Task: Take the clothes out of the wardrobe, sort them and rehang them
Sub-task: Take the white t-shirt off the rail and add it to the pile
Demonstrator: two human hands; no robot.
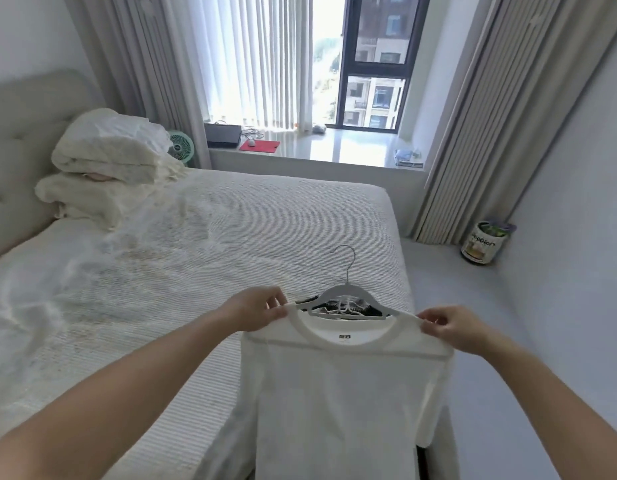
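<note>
White crew-neck T-shirt [345, 393], held up by its shoulders over the near corner of a bed, hangs flat and facing away from the camera, a small printed label showing inside its collar. The person's left hand [257, 310] pinches the left shoulder seam between thumb and fingers, closed tight on the cloth; the right hand [451, 329] grips the right shoulder the same way, fingers curled shut on the fabric. Both bare forearms reach forward from the bottom of the frame. Just behind the shirt's collar, a pale grey plastic hanger with a metal hook [348, 292] lies on the bed, resting on a dark patterned garment [329, 306] that is mostly hidden by the shirt. The bed, covered in a white ribbed bedspread [196, 244], fills the left and centre, with a pile of folded cream bedding [106, 157] against its padded headboard [19, 140]. Beyond it, a window sill [335, 147] carries a laptop [222, 135] and a red mat [260, 146], and a small green fan [180, 148] stands beside the bedding. A printed tin [485, 242] sits on the floor by beige curtains [473, 133] at right.
</note>
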